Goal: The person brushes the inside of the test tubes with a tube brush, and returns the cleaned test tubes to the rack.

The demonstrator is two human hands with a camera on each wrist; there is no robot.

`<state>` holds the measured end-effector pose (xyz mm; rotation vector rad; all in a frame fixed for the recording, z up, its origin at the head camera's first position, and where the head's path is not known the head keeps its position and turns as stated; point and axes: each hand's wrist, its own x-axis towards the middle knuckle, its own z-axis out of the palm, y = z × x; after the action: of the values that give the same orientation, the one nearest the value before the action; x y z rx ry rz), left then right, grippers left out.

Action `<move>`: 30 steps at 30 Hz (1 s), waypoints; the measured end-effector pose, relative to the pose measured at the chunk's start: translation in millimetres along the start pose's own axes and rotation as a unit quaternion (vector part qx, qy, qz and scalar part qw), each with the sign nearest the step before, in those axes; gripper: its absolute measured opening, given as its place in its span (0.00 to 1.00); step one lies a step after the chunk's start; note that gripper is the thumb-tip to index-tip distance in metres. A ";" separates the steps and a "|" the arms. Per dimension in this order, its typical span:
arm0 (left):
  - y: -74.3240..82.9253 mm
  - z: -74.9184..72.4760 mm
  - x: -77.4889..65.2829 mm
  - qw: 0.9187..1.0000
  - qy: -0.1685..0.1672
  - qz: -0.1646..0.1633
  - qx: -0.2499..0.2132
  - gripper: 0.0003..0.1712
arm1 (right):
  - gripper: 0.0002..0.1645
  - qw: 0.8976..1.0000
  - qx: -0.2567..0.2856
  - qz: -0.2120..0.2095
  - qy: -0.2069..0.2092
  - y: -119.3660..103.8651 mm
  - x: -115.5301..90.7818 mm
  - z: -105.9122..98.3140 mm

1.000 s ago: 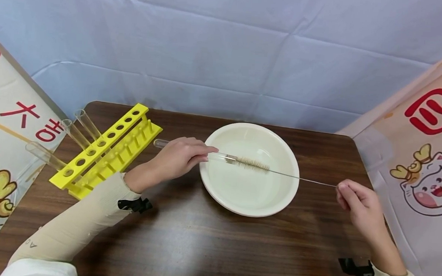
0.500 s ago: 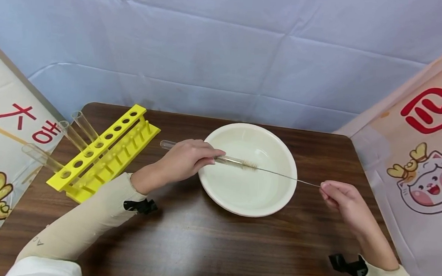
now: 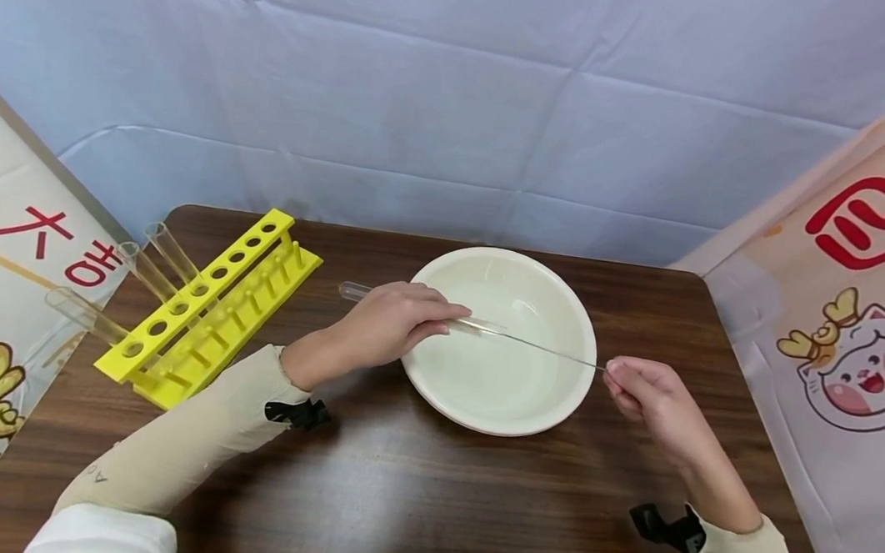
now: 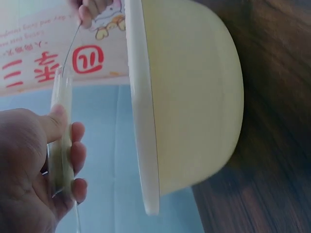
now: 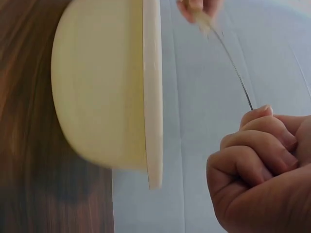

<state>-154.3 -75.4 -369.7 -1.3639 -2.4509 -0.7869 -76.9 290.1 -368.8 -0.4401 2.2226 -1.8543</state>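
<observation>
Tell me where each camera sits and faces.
Head: on the head, facing forward and down over white basin and test tube rack; left hand, right hand, sleeves show.
Left wrist: on that wrist, facing the left hand gripping a test tube; right hand at top.
Right wrist: likewise, facing the right hand holding the brush wire; left hand at top.
Shared: both wrist views show the basin's side.

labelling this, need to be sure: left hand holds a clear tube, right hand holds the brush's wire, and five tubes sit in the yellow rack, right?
The count is off: the head view shows three tubes in the yellow rack, not five. The rest is right: the left hand holds a clear tube and the right hand the brush's wire.
</observation>
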 end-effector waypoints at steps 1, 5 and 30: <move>1.1 1.5 1.5 1.000 -0.004 0.004 -0.001 0.18 | 0.22 1.000 -0.002 0.001 -0.005 -0.5 1.9 3.1; 4.3 7.2 5.8 1.000 -0.014 0.008 0.001 0.18 | 0.23 1.000 -0.009 0.007 -0.007 -1.1 7.8 12.5; 11.1 9.2 12.4 0.999 -0.005 0.021 0.024 0.18 | 0.24 0.994 0.089 0.047 -0.032 -7.1 30.2 38.2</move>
<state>-151.2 -56.8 -368.1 -1.3992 -2.4245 -0.7085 -91.1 243.1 -367.9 -0.3513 1.9793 -1.9388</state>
